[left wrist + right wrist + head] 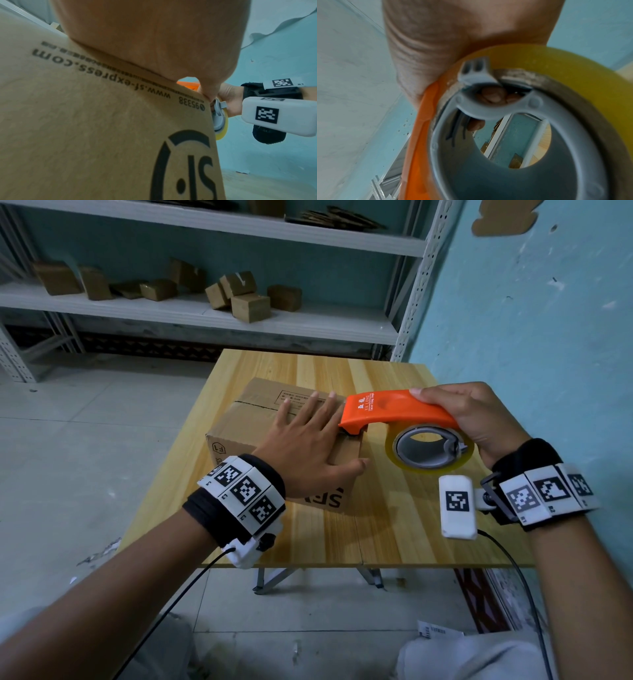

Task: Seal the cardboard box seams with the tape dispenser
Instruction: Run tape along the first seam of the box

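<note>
Just beside fingers [317,409], tape dispenser [394,409].

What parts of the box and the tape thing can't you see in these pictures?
- Head view: the left hand covers part of the cardboard box top seam.
- Head view: the tape dispenser nose hides where tape meets the box.
- Right wrist view: the right hand and tape roll block the box entirely.
- Left wrist view: the box's print is blurred.
</note>
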`<action>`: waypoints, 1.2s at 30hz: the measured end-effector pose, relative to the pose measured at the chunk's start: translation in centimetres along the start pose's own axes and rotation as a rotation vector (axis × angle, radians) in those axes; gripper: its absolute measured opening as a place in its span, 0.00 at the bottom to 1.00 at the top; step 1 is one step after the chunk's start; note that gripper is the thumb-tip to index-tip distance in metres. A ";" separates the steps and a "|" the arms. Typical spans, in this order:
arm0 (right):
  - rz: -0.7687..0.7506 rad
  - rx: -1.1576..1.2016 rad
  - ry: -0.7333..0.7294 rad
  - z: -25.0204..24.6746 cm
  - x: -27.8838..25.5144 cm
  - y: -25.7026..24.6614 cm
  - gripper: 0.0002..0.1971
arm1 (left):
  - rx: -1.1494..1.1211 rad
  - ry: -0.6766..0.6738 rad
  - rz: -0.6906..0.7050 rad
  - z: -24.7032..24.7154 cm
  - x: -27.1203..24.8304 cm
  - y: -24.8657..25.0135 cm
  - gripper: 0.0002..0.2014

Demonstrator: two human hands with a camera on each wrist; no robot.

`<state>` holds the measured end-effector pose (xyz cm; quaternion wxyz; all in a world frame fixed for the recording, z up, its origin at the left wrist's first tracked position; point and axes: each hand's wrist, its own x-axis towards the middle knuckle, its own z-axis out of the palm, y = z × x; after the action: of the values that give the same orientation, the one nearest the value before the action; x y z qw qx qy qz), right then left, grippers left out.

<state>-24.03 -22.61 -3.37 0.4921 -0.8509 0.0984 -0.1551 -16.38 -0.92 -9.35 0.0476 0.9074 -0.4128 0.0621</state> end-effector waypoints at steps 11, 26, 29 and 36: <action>0.006 0.001 0.001 -0.1 0.0 0.1 0.23 | 0.030 0.041 0.051 -0.1 0.1 -0.1 0.48; -0.002 -0.062 -0.012 -0.4 -0.2 0.1 0.20 | -0.039 0.058 0.085 0.1 0.0 -0.2 0.44; -0.006 -0.069 -0.007 -0.5 -0.1 0.2 0.20 | -0.042 0.056 0.081 0.1 0.1 -0.2 0.44; 0.010 -0.059 0.010 -1.3 -0.1 0.8 0.23 | -0.054 0.055 0.078 0.1 0.1 -0.2 0.43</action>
<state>-24.63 -24.00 -3.44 0.4672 -0.8638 0.1096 -0.1538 -16.19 -0.87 -9.46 0.0809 0.8871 -0.4479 0.0775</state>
